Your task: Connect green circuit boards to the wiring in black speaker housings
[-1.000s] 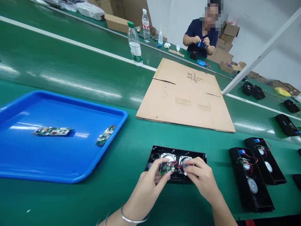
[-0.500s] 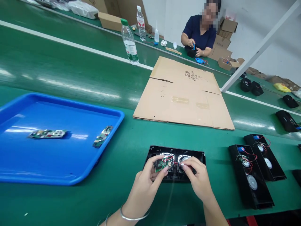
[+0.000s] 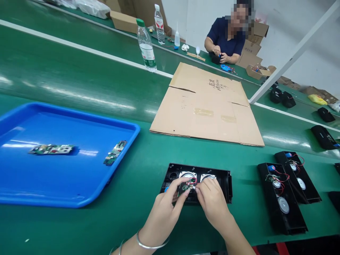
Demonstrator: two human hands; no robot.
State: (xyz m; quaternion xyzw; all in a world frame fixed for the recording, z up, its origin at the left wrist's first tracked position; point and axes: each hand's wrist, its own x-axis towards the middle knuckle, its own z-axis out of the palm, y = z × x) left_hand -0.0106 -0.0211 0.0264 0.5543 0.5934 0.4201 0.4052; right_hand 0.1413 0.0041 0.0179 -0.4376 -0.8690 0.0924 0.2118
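Note:
My left hand (image 3: pixel 163 209) grips a small green circuit board (image 3: pixel 182 188) between thumb and fingers, above a black speaker housing (image 3: pixel 226 179). At the board's right edge my right hand (image 3: pixel 214 200) pinches a small white connector (image 3: pixel 193 187) on red wires; whether it sits in a socket I cannot tell. Two round speakers, a left one (image 3: pixel 188 174) and a right one (image 3: pixel 208 176), show inside the housing, partly covered by my hands. A bit of something blue (image 3: pixel 166 189) peeks out beside my left fingers.
To the left lies a blue tray (image 3: pixel 117 124) with two circuit boards. A flattened cardboard sheet (image 3: pixel 207 99) is beyond the housing. Two wired speaker housings (image 3: pixel 289 216) stand at right. A water bottle (image 3: pixel 147 53) stands farther back; a co-worker (image 3: pixel 225 35) sits across.
My right hand has moved left from over the right speaker to the board's edge, bringing the connector there. The board has tilted slightly in my left hand.

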